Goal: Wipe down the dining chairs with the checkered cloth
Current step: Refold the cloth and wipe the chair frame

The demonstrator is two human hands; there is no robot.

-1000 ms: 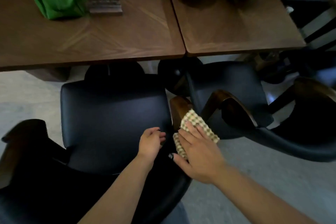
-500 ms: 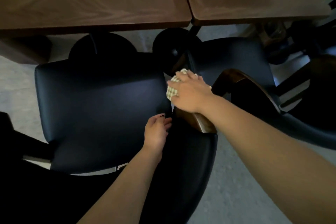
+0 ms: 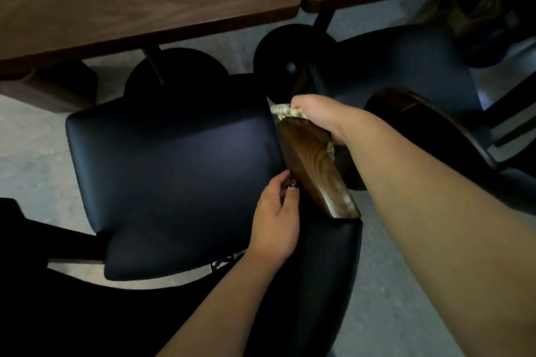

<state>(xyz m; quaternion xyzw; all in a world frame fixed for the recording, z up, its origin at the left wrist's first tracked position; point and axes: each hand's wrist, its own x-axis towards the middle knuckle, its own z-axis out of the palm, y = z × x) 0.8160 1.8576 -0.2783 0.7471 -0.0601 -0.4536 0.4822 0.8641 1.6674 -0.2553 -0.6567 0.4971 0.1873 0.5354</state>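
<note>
A dining chair with a dark blue padded seat stands below me, its brown wooden armrest running along the seat's right side. My right hand grips the checkered cloth at the far tip of that armrest; only a small light edge of the cloth shows past my fingers. My left hand rests against the inner side of the armrest near the seat's right edge, fingers loosely curled, holding nothing. A second dark chair stands to the right.
Two brown wooden tables span the top, with black round pedestal bases under them. The second chair's wooden armrest lies close behind my right forearm. Pale grey floor shows around the chairs.
My right hand has slid the cloth forward along the armrest to its far tip, uncovering the wood. My view has dropped closer to the chair. The left hand stays by the seat edge.
</note>
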